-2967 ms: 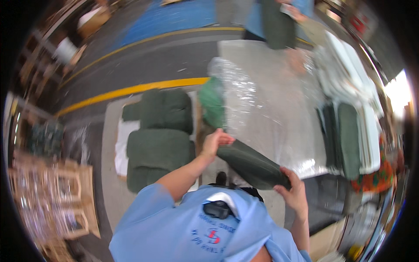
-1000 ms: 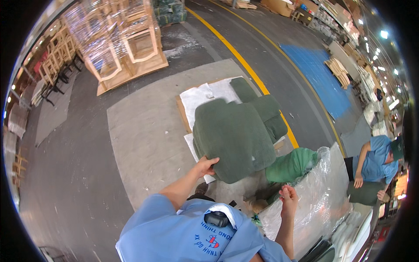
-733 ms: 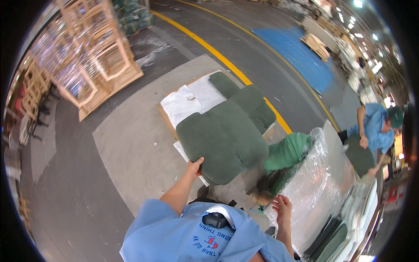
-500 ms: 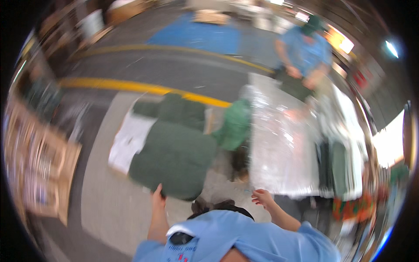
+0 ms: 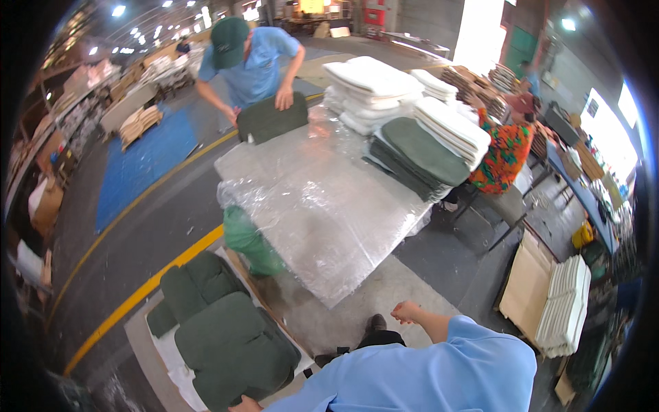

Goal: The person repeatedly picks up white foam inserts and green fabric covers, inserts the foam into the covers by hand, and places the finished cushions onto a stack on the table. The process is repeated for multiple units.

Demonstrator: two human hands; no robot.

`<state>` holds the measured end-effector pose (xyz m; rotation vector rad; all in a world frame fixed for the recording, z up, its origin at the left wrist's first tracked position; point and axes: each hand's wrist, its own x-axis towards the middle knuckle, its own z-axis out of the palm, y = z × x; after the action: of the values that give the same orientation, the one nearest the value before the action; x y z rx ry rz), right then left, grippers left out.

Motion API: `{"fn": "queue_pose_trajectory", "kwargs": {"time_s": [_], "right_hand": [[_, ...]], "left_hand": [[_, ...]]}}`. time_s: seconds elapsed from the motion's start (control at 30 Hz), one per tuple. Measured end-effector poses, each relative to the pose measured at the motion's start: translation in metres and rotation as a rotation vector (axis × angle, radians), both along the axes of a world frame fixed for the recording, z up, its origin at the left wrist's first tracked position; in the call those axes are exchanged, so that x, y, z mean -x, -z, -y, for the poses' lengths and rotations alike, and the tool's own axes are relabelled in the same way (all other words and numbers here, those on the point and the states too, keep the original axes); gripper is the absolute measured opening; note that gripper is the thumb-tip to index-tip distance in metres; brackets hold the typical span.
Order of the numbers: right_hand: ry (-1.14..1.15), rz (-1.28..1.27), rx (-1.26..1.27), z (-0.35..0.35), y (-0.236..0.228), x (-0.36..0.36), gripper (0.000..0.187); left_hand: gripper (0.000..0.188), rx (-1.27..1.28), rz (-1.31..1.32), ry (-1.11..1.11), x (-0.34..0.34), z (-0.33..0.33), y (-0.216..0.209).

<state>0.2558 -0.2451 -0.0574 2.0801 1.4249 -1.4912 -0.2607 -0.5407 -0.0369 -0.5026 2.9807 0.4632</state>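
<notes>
My left hand (image 5: 246, 404) is at the near edge of a stack of dark green padded pieces (image 5: 230, 343), cut off by the lower rim. It touches or nearly touches the stack; most of its fingers are hidden. The pieces lie on a low base with a white sheet (image 5: 180, 371) beneath them. My right hand (image 5: 407, 312) hangs in the air before the near corner of a plastic-covered table (image 5: 322, 226), its fingers curled in loosely and nothing visible in them.
Across the table a co-worker (image 5: 250, 62) handles a dark green piece (image 5: 273, 118). White folded stacks (image 5: 371, 89) and a green stack (image 5: 422, 154) sit at its right. A green plastic bag (image 5: 250, 240) stands below its left edge. A chair (image 5: 501, 206) is further right.
My view has swung right and up, so the green stack sits lower left and more of the hall shows. My right hand's fingers have curled in more.
</notes>
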Motion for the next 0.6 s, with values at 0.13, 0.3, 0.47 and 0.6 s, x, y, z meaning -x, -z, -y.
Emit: {"fn": "queue_pose_trajectory", "kwargs": {"time_s": [0.13, 0.3, 0.47, 0.6], "right_hand": [[-0.025, 0.055, 0.085, 0.015, 0.022, -0.056, 0.034], [0.021, -0.041, 0.092, 0.008, 0.018, -0.11, 0.037], [0.194, -0.016, -0.024, -0.017, 0.002, -0.215, 0.036], [0.471, 0.008, -0.096, -0.023, -0.006, -0.299, 0.034]], "left_hand": [[0.065, -0.13, -0.305, 0.24, -0.045, -0.061, -0.004], [0.055, -0.299, -0.498, 0.662, -0.094, -0.147, -0.02], [0.034, -0.8, 0.039, 0.876, -0.196, -0.244, -0.004], [0.024, -0.942, 0.587, 0.976, -0.308, -0.296, -0.001]]}}
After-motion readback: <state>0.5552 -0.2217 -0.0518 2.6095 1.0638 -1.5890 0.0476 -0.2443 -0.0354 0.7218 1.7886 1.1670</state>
